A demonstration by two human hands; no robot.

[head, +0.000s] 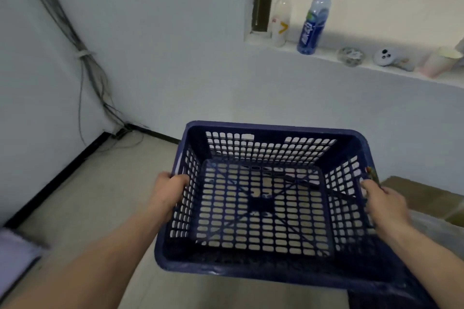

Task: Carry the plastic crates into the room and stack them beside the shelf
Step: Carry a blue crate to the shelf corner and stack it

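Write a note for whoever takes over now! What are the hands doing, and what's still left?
Left hand: grips the crate's left rim.
Right hand: grips its right rim.
Crate: blue, empty, roughly level, held over the floor.
Done: crate is picked up.
Left: carry it to the shelf and stack it there.

- A bundle of grey cables (86, 63) runs down the wall corner to the black skirting (57, 183).
- On the white ledge (326, 56) stand a cloudy bottle (281, 20) with an orange mark and, near it, a blue-capped bottle (313, 22).
- Further right on the ledge are a clear round dish (350, 56), a white device (384, 57) with dark buttons, and a pale cup (442, 61).
- A brown cardboard box (421, 195) sits low at the right.
- The floor (100, 203) is pale tile.
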